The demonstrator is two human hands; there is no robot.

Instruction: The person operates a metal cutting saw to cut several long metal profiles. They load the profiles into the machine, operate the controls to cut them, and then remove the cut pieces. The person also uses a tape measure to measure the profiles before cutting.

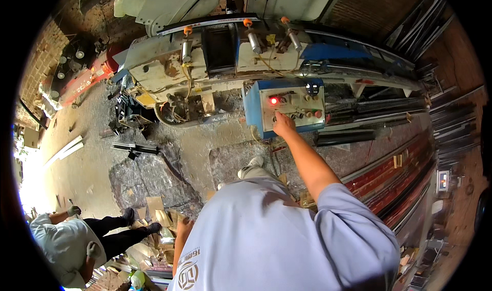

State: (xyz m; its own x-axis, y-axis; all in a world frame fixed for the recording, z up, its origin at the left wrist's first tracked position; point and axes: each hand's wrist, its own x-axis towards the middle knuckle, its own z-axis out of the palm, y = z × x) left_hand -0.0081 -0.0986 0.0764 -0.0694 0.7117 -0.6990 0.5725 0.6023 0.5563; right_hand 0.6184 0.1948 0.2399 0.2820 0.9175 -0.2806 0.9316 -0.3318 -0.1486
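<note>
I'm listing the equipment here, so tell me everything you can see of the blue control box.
The control box, boxy and blue like painted metal, has a pale panel of controls facing the camera. A red light glows upper left; a red button sits lower right. It stands before the long machine. The right hand seems to touch the panel's lower left with a finger.

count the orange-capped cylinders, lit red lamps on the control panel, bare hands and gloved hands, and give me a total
Orange-capped cylinders: 3
Lit red lamp: 1
Bare hands: 2 (left hand, right hand)
Gloved hands: 2
Total: 8
</note>
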